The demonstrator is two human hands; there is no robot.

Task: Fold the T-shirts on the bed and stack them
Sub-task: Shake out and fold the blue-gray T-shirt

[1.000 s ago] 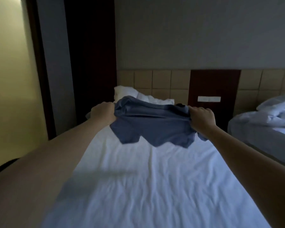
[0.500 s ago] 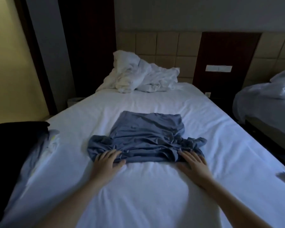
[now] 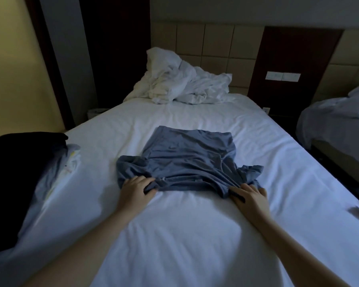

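A wrinkled blue T-shirt (image 3: 187, 162) spread flat on a white bed (image 3: 195, 241).
It lies mid-bed, well apart from the crumpled bedding (image 3: 184, 85). At its edge farthest from that bedding, the left hand (image 3: 136, 188) pinches the cloth; the right hand (image 3: 250, 196) rests with fingers nearly straight, touching it.

The room around me is dim. The bed (image 3: 174, 245) ahead wears a white sheet, with crumpled white bedding (image 3: 182, 85) heaped at its head against a headboard (image 3: 218, 40) of tan padded squares. Right of that, a dark wood panel (image 3: 294, 54) carries a white switch plate (image 3: 283, 76). A second bed (image 3: 336, 125) stands further right, and a yellow wall (image 3: 10, 69) rises on my left.
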